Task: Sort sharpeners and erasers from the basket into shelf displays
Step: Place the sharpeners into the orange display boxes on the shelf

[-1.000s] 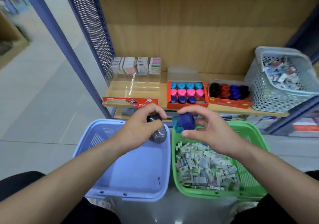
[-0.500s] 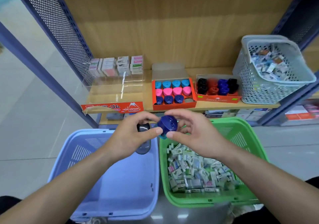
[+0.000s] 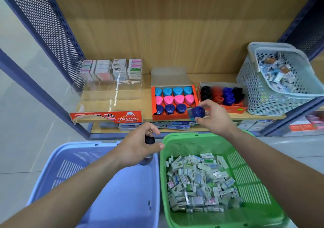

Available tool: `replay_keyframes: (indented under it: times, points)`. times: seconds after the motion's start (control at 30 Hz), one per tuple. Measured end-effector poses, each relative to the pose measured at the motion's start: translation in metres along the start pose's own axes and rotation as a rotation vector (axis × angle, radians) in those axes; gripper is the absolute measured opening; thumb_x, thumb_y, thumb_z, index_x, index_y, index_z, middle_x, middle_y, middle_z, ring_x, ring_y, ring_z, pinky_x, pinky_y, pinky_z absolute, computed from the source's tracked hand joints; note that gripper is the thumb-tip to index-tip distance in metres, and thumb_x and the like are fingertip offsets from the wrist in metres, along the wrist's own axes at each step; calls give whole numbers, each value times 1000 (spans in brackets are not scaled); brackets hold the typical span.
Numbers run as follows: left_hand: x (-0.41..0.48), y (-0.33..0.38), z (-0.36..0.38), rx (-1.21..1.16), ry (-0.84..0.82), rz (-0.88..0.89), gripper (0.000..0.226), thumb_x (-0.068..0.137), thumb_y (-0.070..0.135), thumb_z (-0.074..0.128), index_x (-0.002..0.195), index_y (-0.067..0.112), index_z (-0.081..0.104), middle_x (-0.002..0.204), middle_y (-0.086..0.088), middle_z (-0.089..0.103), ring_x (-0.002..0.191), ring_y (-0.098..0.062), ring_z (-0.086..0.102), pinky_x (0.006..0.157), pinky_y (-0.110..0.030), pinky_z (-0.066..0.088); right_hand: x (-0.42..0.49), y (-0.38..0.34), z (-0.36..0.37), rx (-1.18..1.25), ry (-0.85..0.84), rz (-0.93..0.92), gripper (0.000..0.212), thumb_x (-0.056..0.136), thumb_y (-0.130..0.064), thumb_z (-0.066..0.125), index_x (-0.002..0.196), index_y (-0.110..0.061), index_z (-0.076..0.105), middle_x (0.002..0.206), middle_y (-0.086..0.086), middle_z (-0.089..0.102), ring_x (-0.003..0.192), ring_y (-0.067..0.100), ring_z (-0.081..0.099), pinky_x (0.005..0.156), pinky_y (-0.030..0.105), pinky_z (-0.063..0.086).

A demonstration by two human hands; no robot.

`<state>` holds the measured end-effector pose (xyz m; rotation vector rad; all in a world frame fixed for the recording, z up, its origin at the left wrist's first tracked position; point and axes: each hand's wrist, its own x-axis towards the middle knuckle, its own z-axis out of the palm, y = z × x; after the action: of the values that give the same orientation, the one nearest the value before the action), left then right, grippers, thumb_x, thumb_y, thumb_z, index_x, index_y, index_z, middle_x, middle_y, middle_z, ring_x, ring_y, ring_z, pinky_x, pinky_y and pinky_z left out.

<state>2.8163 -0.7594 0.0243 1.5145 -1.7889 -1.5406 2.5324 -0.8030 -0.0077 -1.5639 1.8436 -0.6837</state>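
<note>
While the right hand (image 3: 214,118) pinches a dark blue sharpener (image 3: 198,112) just over the front right corner of the red box (image 3: 168,116) on the shelf (image 3: 147,103), its grip closed on it, the left hand (image 3: 138,150) grasps a dark sharpener (image 3: 149,140) above the blue basket (image 3: 122,201), beside the green basket (image 3: 192,140) of erasers (image 3: 196,178).

On the wooden shelf (image 3: 210,77) are ranged, left to right, a clear plastic eraser display (image 3: 108,96), an orange cardboard box of triangular sharpeners (image 3: 168,116), an orange cardboard box of round sharpeners (image 3: 235,109) and a grey perforated basket (image 3: 259,94), while before it a lilac plastic basket (image 3: 122,201) is set left of a green plastic basket (image 3: 249,175) holding wrapped erasers (image 3: 196,180).
</note>
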Motion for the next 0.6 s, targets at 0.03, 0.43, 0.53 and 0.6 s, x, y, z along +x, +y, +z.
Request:
replay_keyframes:
  times: [0.03, 0.43, 0.53, 0.6]
  points:
    - [3, -3, -2, 47, 5, 1, 29, 87, 28, 77, 106, 31, 55, 99, 4, 51, 78, -21, 48, 71, -29, 41, 12, 0, 3, -2, 15, -8, 40, 81, -11, 80, 114, -20, 59, 113, -3, 65, 85, 9, 67, 73, 23, 52]
    - [22, -25, -20, 29, 18, -80, 18, 97, 14, 62, 106, 31, 62, 102, 5, 62, 79, -2, 61, 72, -14, 47, 75, 29, 8, -276, -34, -88, 51, 84, -17, 79, 131, -23, 59, 125, -3, 64, 100, 16, 64, 88, 29, 50]
    - [23, -27, -22, 43, 62, -58, 25, 91, 14, 72, 106, 32, 65, 99, 6, 70, 89, 0, 65, 81, -14, 49, 78, 30, 6, -466, -55, -134, 52, 81, -19, 80, 129, -20, 61, 126, 3, 64, 112, 24, 62, 95, 40, 53]
    - [25, -26, -24, 27, 91, -61, 29, 86, 16, 79, 107, 32, 67, 96, 12, 73, 90, -1, 67, 85, -20, 53, 81, 31, 7, -495, -78, -118, 54, 80, -22, 83, 131, -21, 62, 127, 3, 65, 114, 24, 61, 94, 41, 53]
